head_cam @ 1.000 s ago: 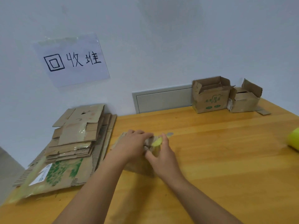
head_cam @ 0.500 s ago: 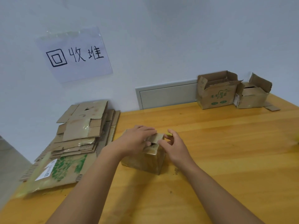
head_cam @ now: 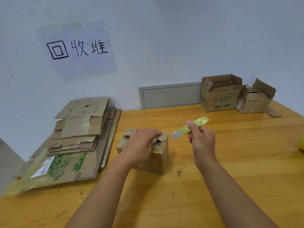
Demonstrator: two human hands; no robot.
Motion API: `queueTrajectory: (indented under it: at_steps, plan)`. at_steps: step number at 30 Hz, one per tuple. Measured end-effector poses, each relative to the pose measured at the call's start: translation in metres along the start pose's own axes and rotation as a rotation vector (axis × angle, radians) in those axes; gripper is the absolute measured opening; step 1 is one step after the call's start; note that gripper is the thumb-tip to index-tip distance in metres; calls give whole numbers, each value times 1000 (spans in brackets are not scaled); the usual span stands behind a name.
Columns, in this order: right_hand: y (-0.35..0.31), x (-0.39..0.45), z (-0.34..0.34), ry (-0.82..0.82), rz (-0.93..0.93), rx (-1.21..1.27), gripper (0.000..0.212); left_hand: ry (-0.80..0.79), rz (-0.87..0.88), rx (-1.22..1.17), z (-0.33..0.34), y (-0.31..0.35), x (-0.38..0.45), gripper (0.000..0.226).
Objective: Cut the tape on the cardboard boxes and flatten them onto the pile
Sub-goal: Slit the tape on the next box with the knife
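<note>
Hands first: my left hand (head_cam: 142,146) lies palm-down and spread flat across the top of the small cardboard box (head_cam: 153,157), fingers loose over its raised flaps, gripping nothing. My right hand (head_cam: 202,140) is closed around the yellow-green box cutter (head_cam: 191,127), blade pointing left toward the box but clear of it. Half a second ago that hand was down at the box's top edge beside the left one; now it has pulled away to the right and lifted, so the knife stands free in the air just beside the box. The left hand has stayed on the top, and the box has not shifted on the wooden table (head_cam: 230,162).

To the left, touching the wall, sits the pile of flattened cardboard (head_cam: 72,142), unchanged, with the handwritten paper sign (head_cam: 76,47) taped above it. At the far right of the table two opened boxes (head_cam: 220,94) stand side by side against the wall, next to a grey wall panel (head_cam: 169,97). Small crumbs of cardboard (head_cam: 179,172) lie near the box.
</note>
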State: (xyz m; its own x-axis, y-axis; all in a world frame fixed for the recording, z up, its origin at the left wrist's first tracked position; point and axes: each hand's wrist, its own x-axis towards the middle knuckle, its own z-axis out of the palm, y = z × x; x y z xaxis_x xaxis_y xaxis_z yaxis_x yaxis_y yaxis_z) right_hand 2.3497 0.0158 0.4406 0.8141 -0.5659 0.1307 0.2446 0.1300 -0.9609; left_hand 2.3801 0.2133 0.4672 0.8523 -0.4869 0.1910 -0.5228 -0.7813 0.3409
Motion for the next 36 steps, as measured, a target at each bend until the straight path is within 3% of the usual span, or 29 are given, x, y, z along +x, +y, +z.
queueTrajectory:
  at_steps: [2, 4, 9, 15, 19, 26, 36]
  plan:
    - [-2, -3, 7, -80, 86, 68, 16, 8, -14, 37, 4, -2, 1, 41]
    - [-1, -6, 13, -148, 145, 64, 5, 29, -18, 66, 8, -3, 1, 41]
    - [8, -9, 19, -171, 211, 28, 19, 91, -14, 91, 13, -5, -1, 41]
    - [13, -13, 16, 17, 237, 75, 20, 117, -12, 51, 12, -4, 0, 39]
    - [15, -13, 8, 57, 307, 160, 19, 48, -29, 18, 7, -5, 4, 38]
    - [17, -9, 7, -152, 300, 129, 20, -11, -32, 39, 4, -5, 5, 41]
    - [21, 12, 26, -177, 379, 63, 20, 49, -34, -10, 2, -1, 4, 35]
